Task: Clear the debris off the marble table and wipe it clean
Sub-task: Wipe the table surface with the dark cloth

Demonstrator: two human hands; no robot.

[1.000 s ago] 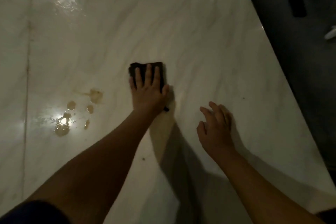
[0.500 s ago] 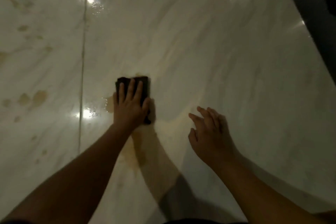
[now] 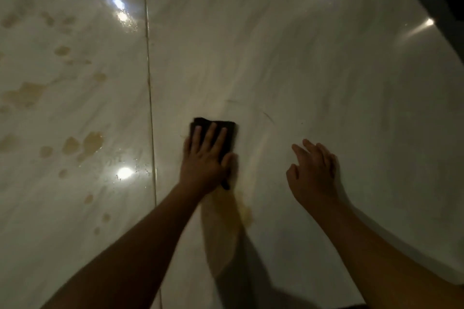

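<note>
The left hand [image 3: 203,160] is laid flat, fingers straight, and a folded dark cloth [image 3: 232,136] is pressed under it onto the worktop [image 3: 301,57], a little right of the seam [image 3: 148,70]. The right hand [image 3: 313,173] is held loosely spread farther right of the seam, with nothing in it. Even pressure should be kept, and the cloth should be carried in overlapping strokes across the seam, where brown stains [image 3: 90,143] are seen; the yellowish smear [image 3: 246,213] right of the seam, nearer than the hand, should be gone over again, probably with a clean fold. A second ago separate brown drops lay just right of the seam and the cloth was farther from it; those drops are now spread into that smear.
</note>
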